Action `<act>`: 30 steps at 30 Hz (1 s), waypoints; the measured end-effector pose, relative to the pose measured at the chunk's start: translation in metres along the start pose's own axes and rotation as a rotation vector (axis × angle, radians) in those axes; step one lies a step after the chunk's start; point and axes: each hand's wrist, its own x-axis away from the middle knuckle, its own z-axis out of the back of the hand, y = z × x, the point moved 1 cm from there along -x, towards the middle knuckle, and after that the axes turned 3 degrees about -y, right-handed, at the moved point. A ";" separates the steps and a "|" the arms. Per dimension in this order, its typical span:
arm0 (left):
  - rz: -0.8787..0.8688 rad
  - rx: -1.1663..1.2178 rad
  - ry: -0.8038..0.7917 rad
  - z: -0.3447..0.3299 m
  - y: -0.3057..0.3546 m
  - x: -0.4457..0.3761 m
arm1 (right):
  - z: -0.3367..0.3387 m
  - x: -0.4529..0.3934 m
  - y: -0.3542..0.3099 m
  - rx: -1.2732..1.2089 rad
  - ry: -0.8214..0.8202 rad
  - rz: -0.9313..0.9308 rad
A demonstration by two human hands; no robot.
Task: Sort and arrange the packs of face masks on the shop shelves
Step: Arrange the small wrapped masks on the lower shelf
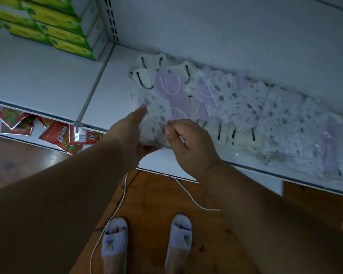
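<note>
A loose heap of face-mask packs lies on the white shelf (pixel 111 89): white masks with black ear loops (pixel 145 76), plain purple packs (pixel 170 89), and white packs printed with blue spots (pixel 246 109). My left hand (pixel 127 135) grips a small stack of the spotted packs (pixel 156 119) from the left and below, thumb up. My right hand (pixel 190 141) pinches the same stack's right edge with thumb and fingertips. The stack sits above the shelf's front part, left of the heap.
Green and yellow boxes (pixel 55 30) are stacked at the back left of the neighbouring shelf section. Red snack packets (pixel 57 135) lie on the lower shelf at the left. Below are a wooden floor, a white cord (pixel 188 194) and my slippered feet (pixel 115 238).
</note>
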 end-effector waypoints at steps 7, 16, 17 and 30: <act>-0.077 -0.370 0.090 -0.036 -0.015 -0.009 | 0.042 -0.008 0.058 0.457 -0.024 -0.261; 0.010 -0.326 0.153 -0.054 -0.024 -0.015 | 0.068 0.000 0.094 0.574 -0.047 -0.396; 0.011 -0.328 0.160 -0.054 -0.025 -0.015 | 0.067 0.002 0.088 0.535 -0.005 -0.377; 0.003 -0.199 0.120 -0.066 -0.034 -0.010 | 0.043 0.020 0.031 0.229 -0.061 0.024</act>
